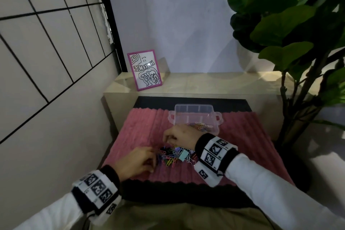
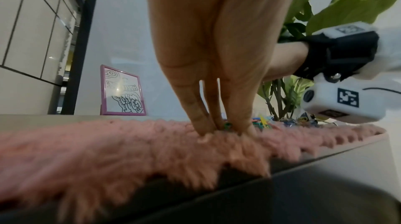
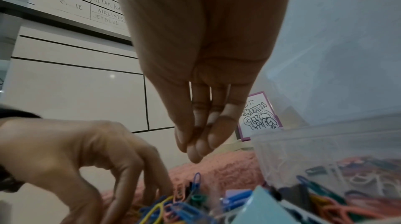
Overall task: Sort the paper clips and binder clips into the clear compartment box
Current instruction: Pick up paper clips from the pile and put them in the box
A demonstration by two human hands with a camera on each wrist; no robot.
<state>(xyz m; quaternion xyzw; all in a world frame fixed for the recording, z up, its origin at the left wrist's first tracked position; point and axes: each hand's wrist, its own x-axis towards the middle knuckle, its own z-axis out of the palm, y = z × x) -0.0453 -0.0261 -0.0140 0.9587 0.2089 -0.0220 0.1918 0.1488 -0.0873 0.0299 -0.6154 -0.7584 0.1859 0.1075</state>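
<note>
A heap of coloured paper clips (image 1: 170, 156) with a pale teal binder clip (image 1: 183, 155) lies on the pink mat (image 1: 141, 123). Behind it stands the clear compartment box (image 1: 194, 115), with several paper clips (image 1: 202, 126) in its near right compartment. My left hand (image 1: 152, 155) arches down at the heap's left edge, fingertips (image 2: 202, 130) pressed into the mat among the clips; any pinch is hidden. My right hand (image 1: 167, 137) hovers just above the heap in front of the box. Its fingers (image 3: 196, 148) hang down gathered beside the thumb, with no clip showing between them.
A pink-framed drawing (image 1: 144, 70) leans on the beige ledge behind the mat. A large leafy plant (image 1: 291, 24) stands at the right. A tiled wall closes the left side. The mat's near edge meets a black surface (image 1: 168, 190).
</note>
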